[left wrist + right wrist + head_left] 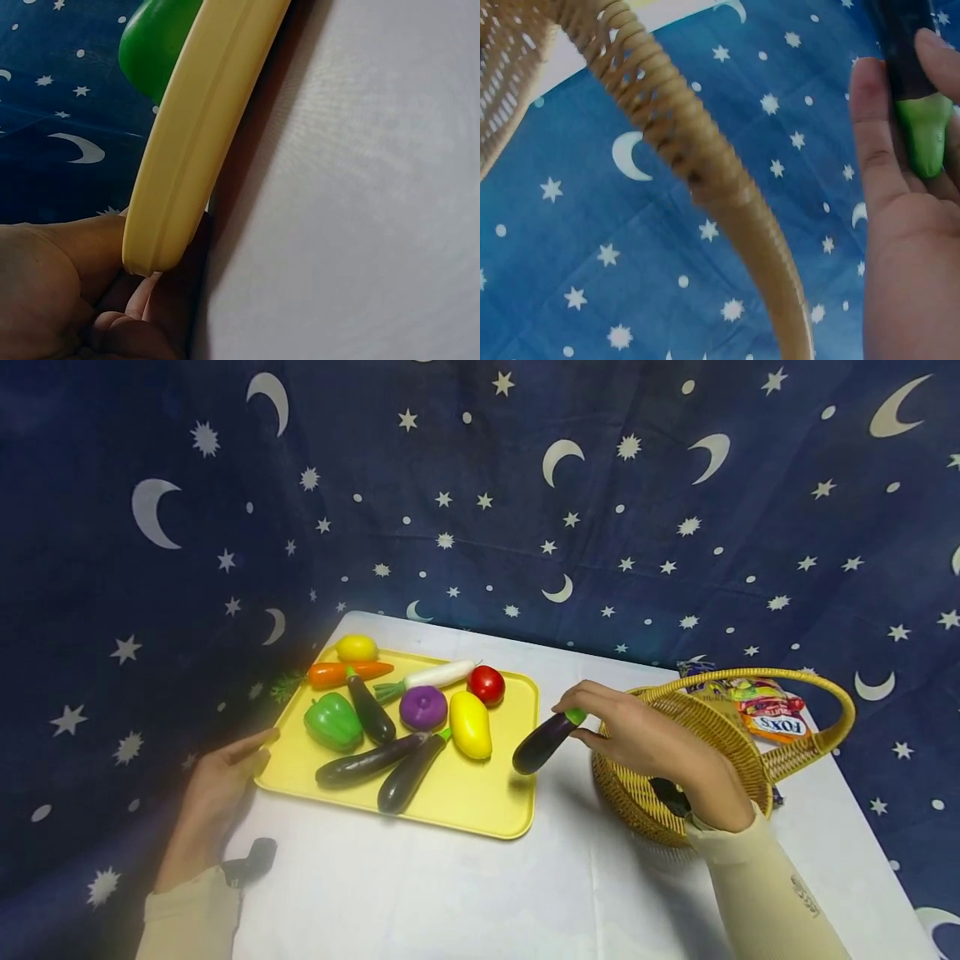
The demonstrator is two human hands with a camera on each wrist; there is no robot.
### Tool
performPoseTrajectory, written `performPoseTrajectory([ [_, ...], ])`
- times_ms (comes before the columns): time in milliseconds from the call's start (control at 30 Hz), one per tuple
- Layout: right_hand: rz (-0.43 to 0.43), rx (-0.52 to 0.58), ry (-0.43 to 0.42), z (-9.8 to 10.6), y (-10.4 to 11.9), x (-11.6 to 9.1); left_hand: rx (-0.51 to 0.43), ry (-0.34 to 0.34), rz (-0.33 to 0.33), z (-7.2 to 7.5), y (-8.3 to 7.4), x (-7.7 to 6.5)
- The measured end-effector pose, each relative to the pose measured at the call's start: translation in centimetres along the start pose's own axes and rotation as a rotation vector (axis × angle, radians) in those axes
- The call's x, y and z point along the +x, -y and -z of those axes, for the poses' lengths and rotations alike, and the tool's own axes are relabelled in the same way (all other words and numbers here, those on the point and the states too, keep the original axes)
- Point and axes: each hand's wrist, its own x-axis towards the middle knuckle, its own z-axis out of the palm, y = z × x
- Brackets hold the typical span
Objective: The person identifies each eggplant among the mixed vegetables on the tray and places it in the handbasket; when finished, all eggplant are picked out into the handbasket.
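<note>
Head view: held eggplant (543, 746) diagonal, blunt end lower left

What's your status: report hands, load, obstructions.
Left hand gripping yellow rectangular tray. Right hand holding glossy dark-purple, green-capped eggplant near tray's right edge. Nothing visibly between eggplant and tray.

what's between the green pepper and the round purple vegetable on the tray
In the head view, an eggplant lies slantwise on the yellow tray between the green pepper and the purple vegetable.
</note>
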Motion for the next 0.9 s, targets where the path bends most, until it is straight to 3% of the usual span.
performPoseTrajectory([
  [167, 0.099, 0.006, -0.118, 1.7, -0.2, -3.6, 0.007, -0.008, -0.009, -0.5, -0.1, 0.2],
  [300, 0.124, -0.019, -0.203, 3.5, -0.9, -6.7, -0.007, -0.011, -0.010, -0.7, -0.4, 0.1],
  [433, 0.078, -0.011, -0.252, 4.7, -1.9, -10.1, -0.024, -0.008, 0.002, -0.8, -0.6, 0.0],
  [667, -0.097, -0.017, -0.317, 5.5, -3.8, -15.0, 0.030, -0.029, -0.005, -0.4, -0.4, -0.4],
  [767, -0.151, -0.037, -0.327, 5.5, -4.8, -16.1, 0.015, -0.029, 0.001, -0.5, 0.0, -0.3],
  [900, -0.164, -0.103, -0.312, 5.1, -6.2, -16.1, -0.002, -0.015, -0.023, -0.6, 0.2, -0.4],
])
